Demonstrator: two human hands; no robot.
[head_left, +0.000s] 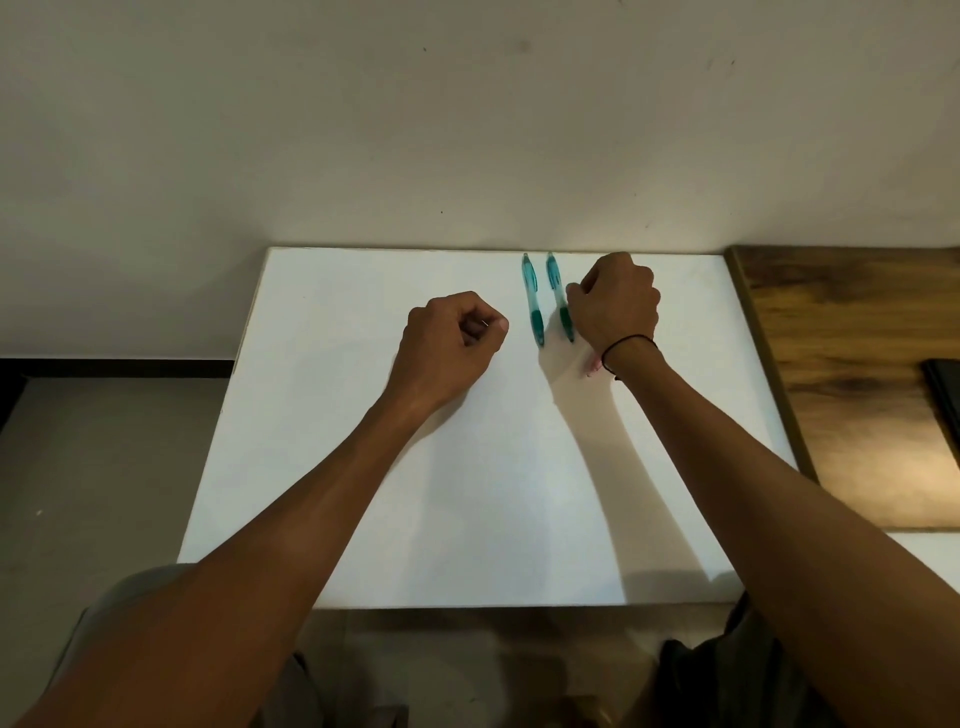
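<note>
- Two teal pens lie side by side, close but apart, at about 1 o'clock on the board (363, 467), near its far edge. The left pen (533, 299) and right pen (557, 291) both run from 12 to 6 o'clock, dark grips toward the person.
- The right hand (615, 306) sits at 3 o'clock of the right pen, knuckles up and fingers curled. Its fingertips are right against that pen, but I cannot tell whether it grips anything.
- A pink tip (592, 367) pokes out under the right wrist at 6 o'clock of the hand. What it belongs to is hidden.
- A dark cord (631, 343) circles the right wrist.
- The left hand (449, 338) is at 9 o'clock of the pens, well apart from them, balled into a fist with nothing visible in it.
- A wooden top (857, 389) adjoins the board at 3 o'clock, with a dark thing (943, 395) at the frame's edge.
- A pale wall (467, 130) stands at 12 o'clock.
</note>
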